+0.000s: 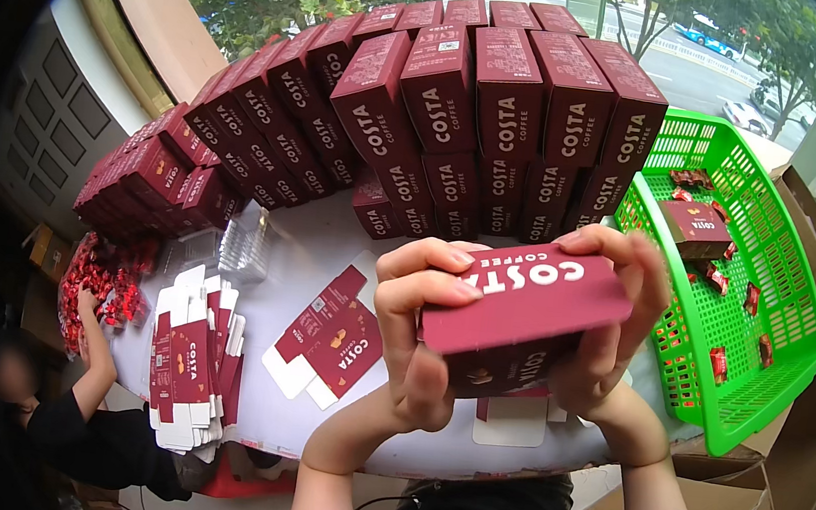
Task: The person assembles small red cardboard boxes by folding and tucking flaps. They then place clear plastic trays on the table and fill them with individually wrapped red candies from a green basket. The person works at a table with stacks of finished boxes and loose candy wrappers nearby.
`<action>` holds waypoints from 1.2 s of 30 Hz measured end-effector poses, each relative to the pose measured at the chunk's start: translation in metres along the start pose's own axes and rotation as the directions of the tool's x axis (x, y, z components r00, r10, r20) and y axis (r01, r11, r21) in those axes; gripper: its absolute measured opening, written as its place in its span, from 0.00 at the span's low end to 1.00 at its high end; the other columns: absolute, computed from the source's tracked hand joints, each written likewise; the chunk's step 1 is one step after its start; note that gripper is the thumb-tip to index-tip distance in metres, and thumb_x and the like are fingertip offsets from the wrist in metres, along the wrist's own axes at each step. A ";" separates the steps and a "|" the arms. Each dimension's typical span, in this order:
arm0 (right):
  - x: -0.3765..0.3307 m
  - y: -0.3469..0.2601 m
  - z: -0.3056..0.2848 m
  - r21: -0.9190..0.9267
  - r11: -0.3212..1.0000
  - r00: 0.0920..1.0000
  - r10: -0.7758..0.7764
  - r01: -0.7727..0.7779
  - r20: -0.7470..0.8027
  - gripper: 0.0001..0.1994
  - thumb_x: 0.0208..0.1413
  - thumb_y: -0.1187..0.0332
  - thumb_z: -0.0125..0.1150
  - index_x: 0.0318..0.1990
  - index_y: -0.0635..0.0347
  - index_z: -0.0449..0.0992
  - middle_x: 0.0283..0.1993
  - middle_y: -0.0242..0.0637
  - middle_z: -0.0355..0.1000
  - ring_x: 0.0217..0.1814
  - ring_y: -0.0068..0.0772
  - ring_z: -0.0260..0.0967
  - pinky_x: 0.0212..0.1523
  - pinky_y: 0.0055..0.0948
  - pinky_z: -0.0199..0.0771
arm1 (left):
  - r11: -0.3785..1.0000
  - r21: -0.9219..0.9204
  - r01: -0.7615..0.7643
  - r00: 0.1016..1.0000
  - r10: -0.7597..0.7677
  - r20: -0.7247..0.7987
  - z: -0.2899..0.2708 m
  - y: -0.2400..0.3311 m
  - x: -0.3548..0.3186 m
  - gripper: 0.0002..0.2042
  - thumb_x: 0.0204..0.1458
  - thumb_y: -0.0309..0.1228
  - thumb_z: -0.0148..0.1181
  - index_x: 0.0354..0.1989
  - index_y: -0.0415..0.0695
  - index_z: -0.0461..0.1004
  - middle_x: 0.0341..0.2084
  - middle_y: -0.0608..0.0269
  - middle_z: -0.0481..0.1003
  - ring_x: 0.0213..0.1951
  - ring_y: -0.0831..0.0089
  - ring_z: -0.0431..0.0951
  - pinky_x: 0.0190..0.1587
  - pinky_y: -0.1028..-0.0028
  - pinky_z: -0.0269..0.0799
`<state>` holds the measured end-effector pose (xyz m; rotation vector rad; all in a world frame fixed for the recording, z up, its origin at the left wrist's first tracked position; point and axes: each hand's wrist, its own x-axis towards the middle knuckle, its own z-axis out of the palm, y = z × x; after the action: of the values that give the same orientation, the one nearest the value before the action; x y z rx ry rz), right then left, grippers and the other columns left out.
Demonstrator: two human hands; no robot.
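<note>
Above the near edge of the table I hold a maroon coffee carton (527, 314) between both hands. My left hand (413, 321) is closed round its left end, fingers over the top panel. At the right end my right hand (628, 310) grips it, slightly blurred. The top panel faces up and its near edge stands out over the front side. Whether the far side is closed is hidden. Beneath the held carton, partly covered, lies a flat carton blank (510, 423). To the left another unfolded blank (330, 337) rests on the white table (286, 261).
Finished cartons (507, 95) are stacked high along the back. A pile of flat blanks (190, 361) and clear plastic trays (244, 244) stand left. A green basket (765, 386) at right holds small packets and a carton. Another person's arm (94, 360) reaches into red packets (119, 272).
</note>
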<state>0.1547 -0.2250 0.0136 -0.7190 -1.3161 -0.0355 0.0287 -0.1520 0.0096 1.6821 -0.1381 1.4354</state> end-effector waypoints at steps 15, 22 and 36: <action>0.003 -0.002 -0.012 -0.142 0.976 0.984 -0.150 0.162 0.092 0.22 0.55 0.69 0.59 0.53 0.68 0.58 0.51 0.59 0.60 0.50 0.43 0.64 0.46 0.34 0.70 | 0.982 0.188 0.025 0.994 -0.044 0.098 -0.003 0.013 0.002 0.13 0.62 0.33 0.43 0.51 0.42 0.55 0.54 0.42 0.60 0.54 0.59 0.66 0.58 0.61 0.63; 0.004 -0.006 -0.012 -0.155 0.971 0.980 -0.168 0.183 0.102 0.14 0.57 0.71 0.59 0.48 0.62 0.65 0.51 0.58 0.60 0.44 0.38 0.67 0.39 0.32 0.75 | 0.980 0.200 -0.014 0.991 -0.013 0.132 -0.005 0.018 0.004 0.09 0.62 0.27 0.44 0.49 0.46 0.57 0.53 0.44 0.63 0.54 0.58 0.69 0.55 0.61 0.68; -0.004 -0.002 -0.009 -0.134 0.983 0.989 -0.112 0.124 0.095 0.13 0.61 0.61 0.54 0.39 0.61 0.65 0.48 0.59 0.62 0.44 0.39 0.64 0.41 0.34 0.71 | 0.986 0.166 0.022 1.000 -0.023 0.007 0.004 0.009 0.001 0.18 0.63 0.52 0.37 0.35 0.48 0.58 0.44 0.44 0.65 0.42 0.62 0.70 0.49 0.65 0.69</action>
<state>0.1605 -0.2325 0.0101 -0.7672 -1.4495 -0.1961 0.0268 -0.1592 0.0159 1.8189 -0.0043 1.4556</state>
